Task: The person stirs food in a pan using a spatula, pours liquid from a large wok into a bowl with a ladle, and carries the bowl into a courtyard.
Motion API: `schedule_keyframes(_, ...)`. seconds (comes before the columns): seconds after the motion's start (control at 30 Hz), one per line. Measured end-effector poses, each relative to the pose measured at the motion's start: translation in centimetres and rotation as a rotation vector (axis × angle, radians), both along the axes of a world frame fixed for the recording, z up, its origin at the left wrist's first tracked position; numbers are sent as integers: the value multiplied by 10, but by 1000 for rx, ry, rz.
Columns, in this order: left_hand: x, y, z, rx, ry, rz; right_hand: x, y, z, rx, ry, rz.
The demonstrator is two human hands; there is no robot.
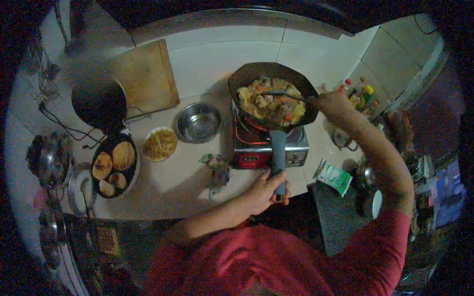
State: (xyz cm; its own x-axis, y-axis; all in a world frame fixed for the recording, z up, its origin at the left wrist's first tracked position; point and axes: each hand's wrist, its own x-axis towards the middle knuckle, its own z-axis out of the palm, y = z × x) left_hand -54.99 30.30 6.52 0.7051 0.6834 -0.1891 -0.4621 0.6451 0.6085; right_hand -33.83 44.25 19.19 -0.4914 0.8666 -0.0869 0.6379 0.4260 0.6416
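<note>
A dark frying pan (255, 68) sits on an electric stove (270, 150) whose heating coil glows red. My left hand (268, 190) grips the end of the pan's grey handle (278, 155), which points towards me. Beyond the pan's right rim, my right hand (331, 103) holds a dark spatula or spoon (292, 95), its head down in the food. That food (270, 105) is a stew of pale chunks, orange carrot pieces and sauce. Part of the utensil's head is hidden in the stew.
Left of the stove stand a steel bowl (199, 123), a bowl of yellowish shreds (160, 143) and an open electric griddle (137, 166) with browned flat breads (123, 155). A wooden board (144, 74) leans behind. Bottles (359, 98), a green-white packet (333, 177) and a steel pot (366, 174) stand right.
</note>
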Motion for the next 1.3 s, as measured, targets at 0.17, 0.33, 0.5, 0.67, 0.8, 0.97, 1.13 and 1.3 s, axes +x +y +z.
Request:
schedule_keyframes(0.17,1,-3,5,-16,41,43,4,-67,91,19,205,3)
schedule_keyframes(0.33,-1,-2,13,-53,94,40,17,-72,50,134,-55,-188)
schedule_keyframes(0.5,0,-2,11,-136,16,29,23,-61,10,169,239,-116)
schedule_keyframes(0.67,1,-3,12,-145,36,60,17,-79,35,86,346,-360)
schedule_keyframes(0.8,2,-7,20,-139,61,90,5,-75,-3,72,311,-200)
schedule_keyframes(0.97,5,-9,9,-128,65,174,-54,-101,-6,-72,619,57)
schedule_keyframes(1.13,5,-19,2,-198,70,308,-67,-96,-47,-152,840,113)
schedule_keyframes(1.3,-24,-39,-22,-175,45,374,-64,-103,-50,-187,992,154)
